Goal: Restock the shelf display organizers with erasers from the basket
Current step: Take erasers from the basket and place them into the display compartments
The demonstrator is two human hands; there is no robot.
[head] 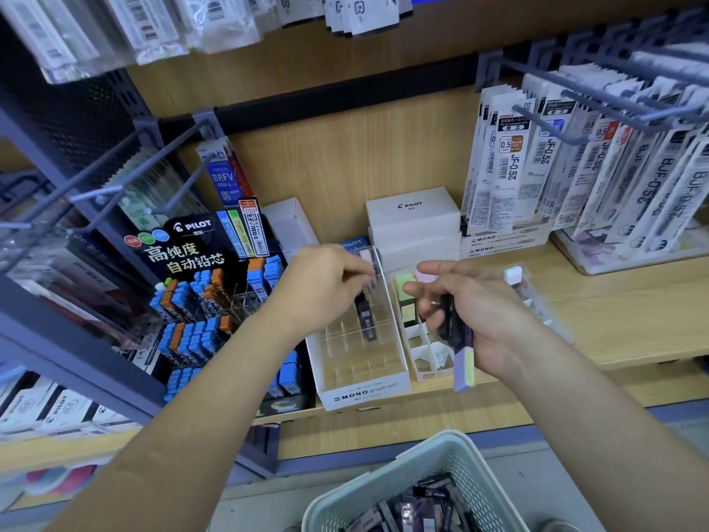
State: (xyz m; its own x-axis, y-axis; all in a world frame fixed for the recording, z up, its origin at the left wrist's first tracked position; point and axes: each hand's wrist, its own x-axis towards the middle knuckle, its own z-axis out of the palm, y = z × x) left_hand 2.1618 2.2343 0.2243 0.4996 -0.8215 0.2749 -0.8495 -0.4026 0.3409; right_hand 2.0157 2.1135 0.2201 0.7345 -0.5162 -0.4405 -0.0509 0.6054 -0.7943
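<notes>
A white MONO display organizer (362, 391) with clear dividers stands on the wooden shelf. One black eraser (364, 316) stands in a rear slot. My left hand (326, 278) hovers over its back, fingers pinched on a small eraser that is blurred. To its right a second white divided organizer (424, 359) holds green and pink erasers (404, 284) at the back. My right hand (472, 305) is above it, gripping a bundle of stick erasers (460, 351), black ones and a purple-green one. The pale green basket (418, 478) with more erasers sits at bottom centre.
A black PILOT lead display (207, 297) with blue and orange cases stands left of the organizers. White PILOT boxes (412, 216) sit behind. Refill packs hang on hooks (575, 167) at upper right. A clear tray (537, 297) lies right of my right hand.
</notes>
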